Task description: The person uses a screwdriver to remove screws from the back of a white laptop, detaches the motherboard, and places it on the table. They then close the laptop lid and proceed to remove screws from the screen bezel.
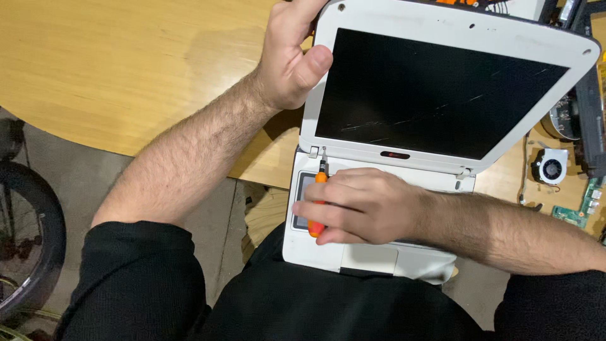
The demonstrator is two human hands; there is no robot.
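My right hand [360, 205] is closed around an orange-handled screwdriver [318, 202], its tip set at the left hinge [314, 151] of a small white laptop [372, 252] whose base rests partly on my lap and partly against the edge of a wooden table [113, 69]. My left hand [290, 57] grips the upper left corner of the lid, thumb pressed on the white bezel beside the dark, scratched screen [435, 95], holding the lid open and steady. Both black sleeves [132, 284] frame the bottom of the view. Beyond the laptop, on the right side of the table, lie a small cooling fan [551, 166] and a green circuit board [584, 205], with other dark parts at the edge that I cannot make out. To the left, part of a dark wheel [25, 246] stands on the floor. As I judge it, the risk lies at the tip: if the driver sits askew or the lid shifts under my left hand, the tip could slip out of the screw, rounding its head or gouging the hinge cover and screen. The laptop's perch on my lap also looks unsteady.
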